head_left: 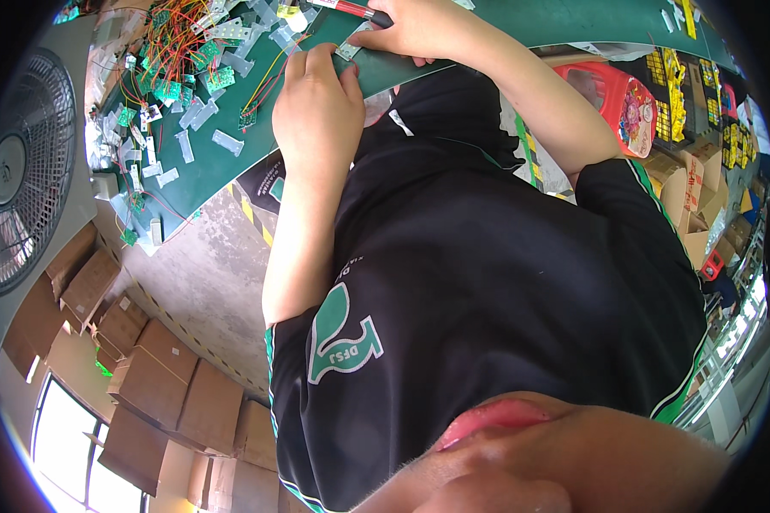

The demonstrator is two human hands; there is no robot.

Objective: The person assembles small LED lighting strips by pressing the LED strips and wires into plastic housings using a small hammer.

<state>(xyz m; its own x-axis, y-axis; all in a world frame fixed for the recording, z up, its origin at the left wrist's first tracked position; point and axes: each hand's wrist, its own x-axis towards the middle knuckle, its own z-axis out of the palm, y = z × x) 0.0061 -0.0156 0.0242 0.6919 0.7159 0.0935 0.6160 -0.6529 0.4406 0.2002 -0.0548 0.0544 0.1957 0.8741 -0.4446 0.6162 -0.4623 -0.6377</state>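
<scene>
Here's the wired-board heap [173, 53], our landmark, and just right of it the left hand [318, 113] sits back-up on the green table [565, 21], fingers bent and thumb apart from them. Is it pressing anything? Cannot tell; the fingertips are hidden from here.

Further right of the heap, the right hand [428, 32] has a red-and-black tool [359, 10] pinched in its fingers, the tool's far end slanting back toward the heap and out of view. Under that hand's thumb lies the small pale strip [347, 52]! That's the crux: it sits right of the heap, in the gap between the two hands, just beyond the left thumb. Its long axis runs aslant, the near end toward the left fingers, the far end under the right hand. Both hands are close; the right one clearly overlaps it.

Now the edges: the table's near rim passes close on the body side of the strip, so room is tight there. Heap-side, a loose wired board [247, 117] trails leads beside the left fingers, with clear plastic pieces [228, 143] nearer the heap. Green surface opens out on the side away from the heap, past the right forearm.
</scene>
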